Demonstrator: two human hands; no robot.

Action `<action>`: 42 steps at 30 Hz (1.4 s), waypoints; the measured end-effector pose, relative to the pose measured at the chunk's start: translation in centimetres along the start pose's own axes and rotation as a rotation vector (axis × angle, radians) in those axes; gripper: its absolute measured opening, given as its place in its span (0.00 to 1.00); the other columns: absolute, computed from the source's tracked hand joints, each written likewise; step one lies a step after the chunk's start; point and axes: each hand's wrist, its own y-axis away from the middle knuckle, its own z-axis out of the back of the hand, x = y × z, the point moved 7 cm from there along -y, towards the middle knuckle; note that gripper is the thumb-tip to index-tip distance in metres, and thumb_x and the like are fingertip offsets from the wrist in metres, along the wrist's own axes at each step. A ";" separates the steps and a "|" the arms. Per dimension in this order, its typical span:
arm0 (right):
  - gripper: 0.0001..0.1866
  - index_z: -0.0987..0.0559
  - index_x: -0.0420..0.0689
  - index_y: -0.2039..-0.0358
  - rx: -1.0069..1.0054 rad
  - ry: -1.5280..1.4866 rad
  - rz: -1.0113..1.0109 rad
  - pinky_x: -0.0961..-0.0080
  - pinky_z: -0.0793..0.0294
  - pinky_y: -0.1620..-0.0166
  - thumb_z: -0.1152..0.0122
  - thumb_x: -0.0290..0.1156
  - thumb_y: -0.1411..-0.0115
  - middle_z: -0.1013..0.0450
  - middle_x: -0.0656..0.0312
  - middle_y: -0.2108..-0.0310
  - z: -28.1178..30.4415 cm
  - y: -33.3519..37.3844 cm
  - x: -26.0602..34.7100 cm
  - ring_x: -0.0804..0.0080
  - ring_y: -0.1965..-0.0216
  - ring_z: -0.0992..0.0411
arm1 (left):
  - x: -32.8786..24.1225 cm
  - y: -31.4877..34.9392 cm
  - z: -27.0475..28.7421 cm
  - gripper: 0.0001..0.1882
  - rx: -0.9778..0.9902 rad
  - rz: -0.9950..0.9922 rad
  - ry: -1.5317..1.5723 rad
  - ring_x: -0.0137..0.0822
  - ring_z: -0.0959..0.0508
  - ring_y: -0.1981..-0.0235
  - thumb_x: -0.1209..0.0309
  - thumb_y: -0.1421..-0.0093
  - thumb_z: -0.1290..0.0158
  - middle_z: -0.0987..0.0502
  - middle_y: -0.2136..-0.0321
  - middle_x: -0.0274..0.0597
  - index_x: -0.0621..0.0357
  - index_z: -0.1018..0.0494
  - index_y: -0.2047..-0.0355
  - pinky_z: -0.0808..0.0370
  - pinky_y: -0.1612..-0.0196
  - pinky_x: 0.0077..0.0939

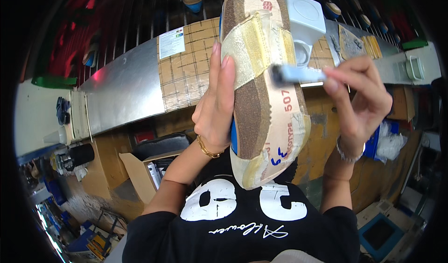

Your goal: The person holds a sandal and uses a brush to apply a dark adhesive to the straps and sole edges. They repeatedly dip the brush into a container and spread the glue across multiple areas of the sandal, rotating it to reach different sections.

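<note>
My left hand [216, 95] holds a lasted shoe [250, 113] upright in front of me, its underside facing me. A brown cork-like layer runs along the shoe's edge, with a pale insole board in the middle and yellowish upper material folded over it. A strip of blue shows along its left side. In my right hand [361, 99] a small brush [298, 74] is pinched between thumb and fingers. The brush has a light handle and dark bristles, blurred by motion. Its bristles are at the middle of the underside; whether they touch is hard to tell.
Behind the shoe runs a metal bench [126, 83] partly covered with brown taped cardboard [189, 78]. A white plastic container [304, 15] stands there, and a stained board [351, 43] lies farther right. More shoes [192, 1] sit on a dark rack beyond. An open carton [137, 169] is below left.
</note>
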 end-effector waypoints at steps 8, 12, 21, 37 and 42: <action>0.10 0.14 0.35 0.66 -0.009 0.139 -0.030 0.81 0.34 0.60 0.33 0.15 0.50 0.26 0.58 0.68 -0.7 0.3 1.0 0.72 0.65 0.30 | -1.9 0.0 1.1 0.39 -0.062 -0.284 -0.238 0.48 0.28 0.39 0.57 0.32 0.56 0.40 0.34 0.65 0.61 0.55 0.28 0.26 0.39 0.35; 0.11 0.14 0.37 0.66 0.006 0.156 0.142 0.80 0.33 0.61 0.31 0.14 0.53 0.25 0.57 0.67 -0.6 0.0 1.6 0.71 0.64 0.29 | -4.4 0.9 1.5 0.29 -0.310 -0.731 -0.441 0.46 0.20 0.53 0.79 0.40 0.43 0.32 0.41 0.71 0.71 0.37 0.39 0.21 0.54 0.26; 0.15 0.13 0.40 0.70 0.108 0.082 0.030 0.77 0.34 0.63 0.28 0.18 0.63 0.26 0.57 0.68 -0.5 1.9 1.4 0.69 0.66 0.29 | -2.4 0.5 1.7 0.25 -0.405 -0.576 -0.467 0.39 0.14 0.63 0.83 0.42 0.43 0.25 0.45 0.64 0.68 0.28 0.42 0.20 0.62 0.17; 0.12 0.12 0.42 0.64 -0.034 0.075 -0.159 0.82 0.32 0.65 0.28 0.17 0.51 0.26 0.63 0.72 -2.0 1.9 1.0 0.76 0.69 0.29 | -3.1 -1.0 2.6 0.40 -0.608 -0.578 -0.406 0.52 0.16 0.56 0.56 0.46 0.32 0.25 0.49 0.71 0.76 0.29 0.43 0.15 0.65 0.27; 0.13 0.11 0.40 0.67 0.000 -0.106 -0.312 0.83 0.32 0.67 0.29 0.15 0.55 0.26 0.62 0.71 -2.6 3.9 1.7 0.77 0.69 0.29 | -3.2 -1.2 3.0 0.41 -0.547 -0.585 -0.449 0.56 0.19 0.51 0.56 0.47 0.32 0.25 0.48 0.70 0.78 0.30 0.43 0.16 0.61 0.33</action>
